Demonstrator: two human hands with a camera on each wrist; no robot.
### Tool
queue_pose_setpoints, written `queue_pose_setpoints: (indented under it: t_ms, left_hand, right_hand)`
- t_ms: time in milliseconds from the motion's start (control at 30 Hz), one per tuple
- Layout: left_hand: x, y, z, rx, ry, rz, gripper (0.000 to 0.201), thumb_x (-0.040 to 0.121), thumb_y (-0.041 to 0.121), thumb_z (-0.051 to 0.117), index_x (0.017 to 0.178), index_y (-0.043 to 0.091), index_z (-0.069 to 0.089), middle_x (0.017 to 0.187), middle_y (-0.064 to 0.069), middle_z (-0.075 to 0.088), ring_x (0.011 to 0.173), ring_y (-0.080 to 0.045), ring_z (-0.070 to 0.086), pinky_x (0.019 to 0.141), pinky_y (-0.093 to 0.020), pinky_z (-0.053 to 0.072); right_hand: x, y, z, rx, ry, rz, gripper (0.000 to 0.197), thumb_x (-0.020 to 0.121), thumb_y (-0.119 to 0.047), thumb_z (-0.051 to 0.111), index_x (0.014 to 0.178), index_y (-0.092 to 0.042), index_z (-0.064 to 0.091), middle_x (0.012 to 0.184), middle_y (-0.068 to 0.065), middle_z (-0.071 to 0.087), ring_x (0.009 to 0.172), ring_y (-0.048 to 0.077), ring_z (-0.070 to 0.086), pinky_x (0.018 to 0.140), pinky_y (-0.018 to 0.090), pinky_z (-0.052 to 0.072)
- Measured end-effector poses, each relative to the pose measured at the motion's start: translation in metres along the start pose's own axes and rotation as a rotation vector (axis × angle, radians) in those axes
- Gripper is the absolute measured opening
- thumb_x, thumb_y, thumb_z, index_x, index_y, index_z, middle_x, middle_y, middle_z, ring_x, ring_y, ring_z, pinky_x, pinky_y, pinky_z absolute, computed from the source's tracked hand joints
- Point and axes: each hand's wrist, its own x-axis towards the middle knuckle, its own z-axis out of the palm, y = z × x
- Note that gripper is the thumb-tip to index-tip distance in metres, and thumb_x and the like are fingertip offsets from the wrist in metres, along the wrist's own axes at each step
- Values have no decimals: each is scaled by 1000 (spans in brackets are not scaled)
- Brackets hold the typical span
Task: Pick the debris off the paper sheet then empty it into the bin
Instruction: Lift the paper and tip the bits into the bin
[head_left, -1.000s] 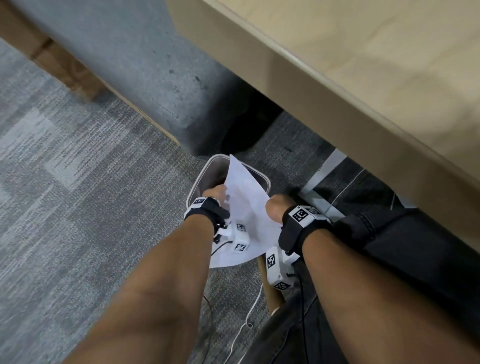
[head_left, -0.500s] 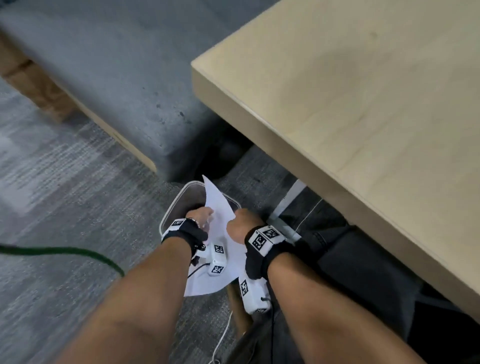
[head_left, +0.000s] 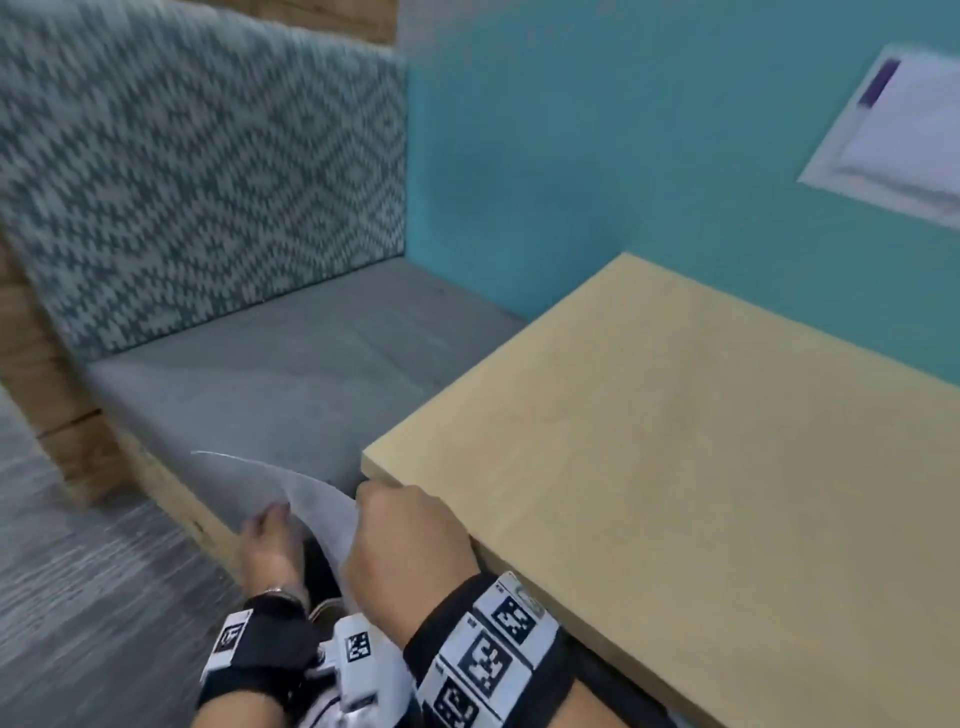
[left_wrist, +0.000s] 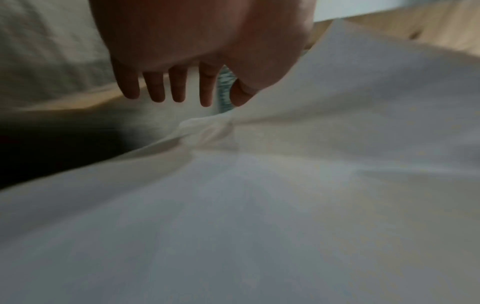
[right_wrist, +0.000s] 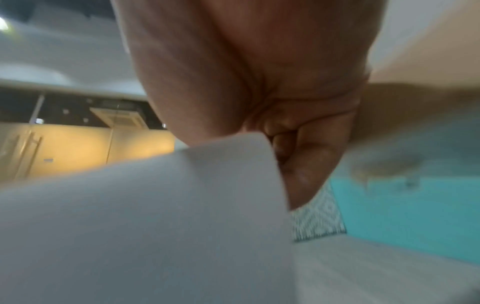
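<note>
paper sheet: the paper sheet (head_left: 317, 506) was bowed between both hands, low and centre-left in the head view, just beside the near corner of the wooden table (head_left: 675, 467). No debris showed on it (everything's pretty blurred though).

right hand: the right hand (head_left: 405, 540) was curled round the sheet's right edge, thumb and fingers clamped on it in the right wrist view.

left hand: the left hand (head_left: 267, 540) looked like it only steadied the sheet. In the left wrist view its fingers (left_wrist: 179, 86) hung straight and slightly apart, thumb against the paper's edge, no real pinch that I could see.

bin: not in any view, so I couldn't tell whether the sheet got fully emptied.

risk: with one hand really holding it, the floppy sheet could slip or buckle, and leftover bits would slide off onto the grey carpet (head_left: 78, 597) at lower left or the grey bench seat (head_left: 270, 364) behind.

risk 2: the sheet sat close to the table corner, so lifting it could snag and crease it.
</note>
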Motion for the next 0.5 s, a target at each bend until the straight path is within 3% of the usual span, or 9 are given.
queue_pose_setpoints:
  t_ms: [67, 100, 167, 233, 300, 367, 433, 500]
  left_hand:
    - [-19, 57, 5, -84, 62, 137, 38, 102, 26, 48, 129, 0, 56, 96, -6, 57, 98, -23, 51, 81, -31, 43]
    - [-32, 83, 9, -136, 78, 193, 34, 102, 24, 51, 129, 4, 58, 93, -5, 58, 95, -23, 51, 76, -30, 44]
    - [-66, 131, 20, -210, 54, 333, 30, 100, 26, 55, 126, 13, 63, 111, -10, 67, 101, -31, 59, 86, -33, 48]
    - [-96, 167, 35, -195, -59, 447, 35, 90, 34, 59, 122, 22, 66, 125, -5, 66, 110, -28, 61, 99, -41, 47]
    - [-116, 191, 52, -82, -155, 522, 48, 72, 49, 59, 115, 32, 68, 126, -7, 65, 112, -32, 62, 102, -51, 48]
    - [-136, 210, 76, 91, -254, 622, 52, 66, 55, 59, 113, 36, 69, 121, -14, 64, 109, -35, 61, 103, -55, 47]
    - [-164, 222, 105, 299, -402, 739, 52, 65, 56, 58, 112, 38, 71, 112, -15, 66, 102, -35, 63, 101, -53, 47]
    - [-200, 229, 133, 487, -568, 835, 48, 70, 52, 63, 114, 35, 72, 116, -8, 67, 107, -28, 61, 102, -44, 45]
  right_hand:
    - [-12, 0, -37, 72, 152, -16, 10, 96, -14, 45, 88, -11, 51, 95, 19, 66, 84, 38, 57, 52, 35, 33]
    - [-19, 4, -56, 111, 236, -13, 17, 97, -17, 44, 83, -11, 49, 89, 18, 66, 81, 38, 57, 56, 38, 38]
    - [-32, 17, -92, 205, 370, 8, 27, 99, -22, 44, 79, -6, 53, 80, 16, 64, 79, 36, 57, 66, 43, 46]
    - [-45, 39, -127, 322, 464, 52, 30, 99, -22, 46, 82, -2, 60, 79, 17, 66, 77, 34, 59, 69, 42, 48]
    - [-60, 68, -154, 478, 533, 120, 29, 97, -22, 49, 84, -3, 65, 81, 17, 70, 74, 28, 63, 69, 36, 50]
    - [-77, 102, -175, 626, 598, 198, 28, 95, -21, 51, 77, -8, 67, 72, 8, 71, 65, 21, 61, 64, 30, 48]
    - [-98, 139, -190, 709, 662, 287, 33, 94, -18, 53, 63, -15, 64, 59, -5, 64, 57, 17, 56, 57, 26, 44]
    - [-119, 181, -198, 760, 726, 379, 33, 93, -15, 53, 61, -17, 60, 59, -3, 59, 57, 19, 54, 58, 26, 41]
